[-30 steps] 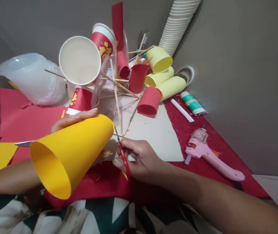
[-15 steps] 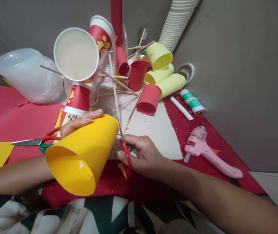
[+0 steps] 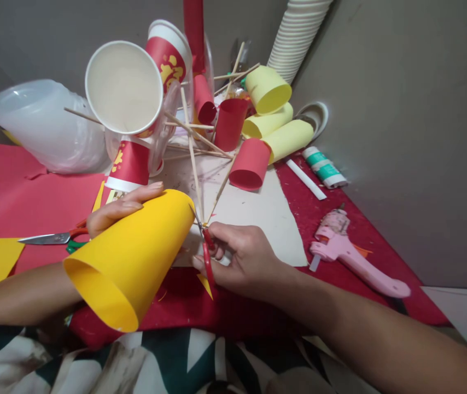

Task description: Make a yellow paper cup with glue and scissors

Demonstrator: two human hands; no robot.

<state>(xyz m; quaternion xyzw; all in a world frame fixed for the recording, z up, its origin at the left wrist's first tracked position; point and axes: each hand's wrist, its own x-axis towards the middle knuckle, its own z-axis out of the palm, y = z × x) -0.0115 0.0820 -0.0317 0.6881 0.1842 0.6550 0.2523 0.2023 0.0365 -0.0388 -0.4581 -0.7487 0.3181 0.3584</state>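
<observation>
A yellow paper cone (image 3: 135, 254), wide end toward me, lies tilted in my left hand (image 3: 121, 208), whose fingers wrap over its far side. My right hand (image 3: 244, 254) grips small red-handled scissors (image 3: 208, 257) by the finger loops. Their blades stand apart at the cone's narrow far end, touching or nearly touching its edge. Below the scissors lies a yellow paper scrap (image 3: 206, 285) on the red cloth. Larger orange-handled scissors (image 3: 53, 239) rest at the left, partly behind my left hand.
Red paper cups (image 3: 129, 161), wooden sticks (image 3: 194, 158), red paper tubes (image 3: 250, 164) and pale yellow tubes (image 3: 289, 141) crowd the back. A pink glue gun (image 3: 352, 254) lies right. Red paper sheets (image 3: 45, 197) and clear plastic cups (image 3: 48, 123) are at left.
The cone has shifted slightly left and turned, so less of its inside shows. The scissors' blades have swung left toward the cone's narrow end and opened somewhat.
</observation>
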